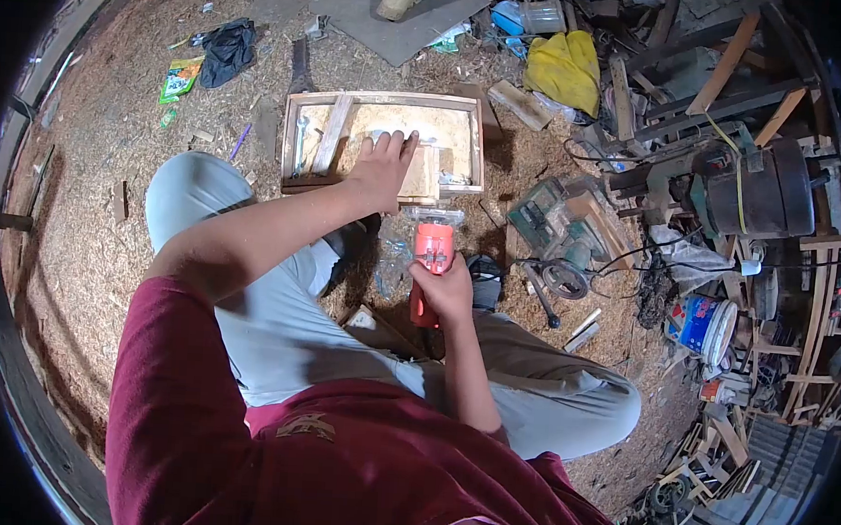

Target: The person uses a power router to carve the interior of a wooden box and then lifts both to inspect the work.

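Observation:
In the head view, a shallow wooden box (385, 98) rests on the ground in front of my crossed legs. My left hand (384, 166) reaches over its near edge, fingers stretched out and touching the inside beside a short wood block (432, 173). A light strip of wood (332, 134) crosses the box on the left. My right hand (448, 288) wraps around an orange-red handheld power tool (433, 239), held just short of the box. The tool's front end, with a clear piece (433, 216), points toward the box's near right corner.
Sawdust covers the ground. A green-framed machine (542, 217) with a handwheel (565, 280) stands to the right, near a large motor (762, 190) and cables. Farther right is a paint bucket (718, 330). A yellow sack (566, 69) and a black bag (228, 53) lie farther back.

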`<state>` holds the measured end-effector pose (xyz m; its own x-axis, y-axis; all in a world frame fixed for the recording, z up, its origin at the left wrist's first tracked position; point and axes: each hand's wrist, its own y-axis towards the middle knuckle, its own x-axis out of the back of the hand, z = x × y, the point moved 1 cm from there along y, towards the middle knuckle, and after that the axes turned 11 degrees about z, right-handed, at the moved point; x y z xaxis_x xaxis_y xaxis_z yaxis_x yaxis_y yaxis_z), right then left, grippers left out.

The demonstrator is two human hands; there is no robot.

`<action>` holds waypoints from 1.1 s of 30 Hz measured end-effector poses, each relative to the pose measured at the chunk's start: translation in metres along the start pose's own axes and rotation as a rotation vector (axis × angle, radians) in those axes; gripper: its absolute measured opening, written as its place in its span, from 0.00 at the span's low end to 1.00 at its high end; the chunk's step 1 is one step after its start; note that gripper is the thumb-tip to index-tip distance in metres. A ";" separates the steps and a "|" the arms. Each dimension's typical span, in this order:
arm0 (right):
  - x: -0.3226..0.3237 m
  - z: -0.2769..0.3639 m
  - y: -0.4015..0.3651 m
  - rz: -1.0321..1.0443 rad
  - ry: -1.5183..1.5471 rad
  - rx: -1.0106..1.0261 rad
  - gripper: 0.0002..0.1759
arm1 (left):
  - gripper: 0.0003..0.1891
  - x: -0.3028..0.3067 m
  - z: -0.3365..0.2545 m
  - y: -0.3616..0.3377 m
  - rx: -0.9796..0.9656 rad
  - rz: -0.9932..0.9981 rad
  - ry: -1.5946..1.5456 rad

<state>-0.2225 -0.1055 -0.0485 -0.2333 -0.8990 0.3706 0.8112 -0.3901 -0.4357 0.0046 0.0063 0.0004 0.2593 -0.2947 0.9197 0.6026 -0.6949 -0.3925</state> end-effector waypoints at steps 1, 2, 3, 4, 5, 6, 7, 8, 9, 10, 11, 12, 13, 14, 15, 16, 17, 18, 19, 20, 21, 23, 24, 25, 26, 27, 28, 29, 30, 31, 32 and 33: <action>0.000 -0.001 0.001 -0.005 -0.008 0.010 0.33 | 0.79 0.000 0.000 -0.001 -0.002 -0.004 0.000; 0.000 -0.002 0.002 -0.010 -0.016 0.021 0.33 | 0.79 -0.001 0.000 -0.001 -0.004 -0.007 0.001; 0.000 0.001 0.001 -0.006 -0.019 0.009 0.32 | 0.79 0.001 0.000 -0.002 -0.005 -0.002 0.001; 0.001 0.004 0.000 -0.002 -0.022 -0.002 0.32 | 0.79 0.002 0.001 -0.002 -0.005 0.003 0.000; 0.001 0.006 -0.001 0.001 -0.026 -0.015 0.32 | 0.80 0.003 0.000 -0.003 -0.006 0.009 -0.001; 0.001 0.004 0.000 0.006 -0.010 -0.019 0.32 | 0.80 0.002 0.000 -0.003 -0.005 0.008 -0.001; 0.000 0.001 0.002 0.011 0.005 -0.021 0.32 | 0.80 0.002 -0.001 -0.003 -0.003 0.007 0.000; 0.000 -0.002 0.004 0.017 0.022 -0.024 0.32 | 0.80 0.002 -0.001 -0.003 -0.001 0.006 0.001; -0.001 -0.004 0.005 0.013 0.021 -0.027 0.32 | 0.80 0.003 -0.001 -0.003 0.003 0.012 0.000; -0.002 -0.007 0.006 0.008 0.020 -0.030 0.32 | 0.80 0.004 -0.001 -0.004 0.007 0.017 -0.002; -0.002 -0.009 0.007 0.003 0.019 -0.032 0.32 | 0.80 0.005 -0.001 -0.004 0.011 0.022 -0.003; -0.001 -0.004 0.006 -0.003 0.008 -0.038 0.32 | 0.80 0.004 -0.001 -0.004 0.012 0.014 -0.002; 0.001 0.001 0.003 -0.009 -0.003 -0.045 0.32 | 0.80 0.002 -0.001 -0.003 0.012 0.006 -0.002; 0.002 0.005 0.002 -0.014 -0.014 -0.054 0.32 | 0.80 0.000 -0.001 -0.002 0.012 0.000 -0.002; 0.001 0.004 0.002 -0.005 -0.010 -0.046 0.29 | 0.80 0.000 -0.001 -0.002 0.011 -0.004 0.001; 0.000 0.002 0.003 0.004 -0.007 -0.039 0.26 | 0.80 0.000 -0.001 -0.002 0.011 -0.006 0.005; 0.000 0.001 0.003 0.014 -0.003 -0.032 0.23 | 0.80 0.000 -0.001 -0.003 0.010 -0.008 0.008; 0.000 0.002 0.002 0.017 -0.008 -0.029 0.23 | 0.80 -0.001 -0.001 -0.002 0.009 -0.009 0.010; 0.000 0.004 0.001 0.021 -0.012 -0.026 0.23 | 0.81 -0.001 -0.001 -0.002 0.008 -0.010 0.011; 0.000 0.006 0.001 0.025 -0.016 -0.022 0.24 | 0.81 -0.001 -0.001 -0.002 0.008 -0.011 0.013; -0.001 0.006 0.001 0.028 -0.001 -0.032 0.25 | 0.81 -0.001 -0.001 -0.002 0.010 -0.009 0.017; -0.001 0.006 0.000 0.031 0.031 -0.052 0.30 | 0.80 -0.001 -0.001 -0.002 0.012 -0.008 0.026; -0.001 0.005 0.000 0.021 0.020 -0.042 0.30 | 0.80 -0.001 -0.001 -0.002 0.012 -0.008 0.021; -0.001 0.004 0.000 0.012 0.008 -0.031 0.30 | 0.80 -0.001 -0.001 -0.002 0.012 -0.009 0.017; -0.001 0.003 0.001 0.004 -0.003 -0.020 0.30 | 0.80 0.000 -0.001 -0.002 0.013 -0.009 0.012; -0.001 0.004 0.001 0.008 -0.005 -0.019 0.30 | 0.80 0.000 0.000 -0.003 0.011 -0.007 0.012; 0.000 0.004 0.001 0.012 -0.006 -0.019 0.30 | 0.80 0.000 0.000 -0.003 0.009 -0.005 0.011; 0.000 0.004 0.002 0.015 -0.009 -0.019 0.30 | 0.80 0.000 0.000 -0.003 0.005 -0.003 0.010; 0.000 0.002 0.002 0.016 -0.009 -0.019 0.31 | 0.81 0.000 0.000 -0.003 0.003 -0.002 0.007; 0.000 0.000 0.004 0.018 -0.009 -0.018 0.31 | 0.81 -0.001 0.001 -0.003 0.002 -0.001 0.004; 0.000 -0.002 0.004 0.020 -0.010 -0.018 0.31 | 0.82 -0.001 0.001 -0.003 0.001 0.000 0.001; 0.000 -0.001 0.004 0.016 -0.008 -0.023 0.31 | 0.82 -0.001 0.001 -0.003 0.002 0.000 0.002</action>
<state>-0.2201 -0.1071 -0.0514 -0.2161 -0.9034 0.3704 0.8021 -0.3805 -0.4602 0.0035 0.0093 0.0001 0.2575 -0.2958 0.9199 0.6045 -0.6934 -0.3921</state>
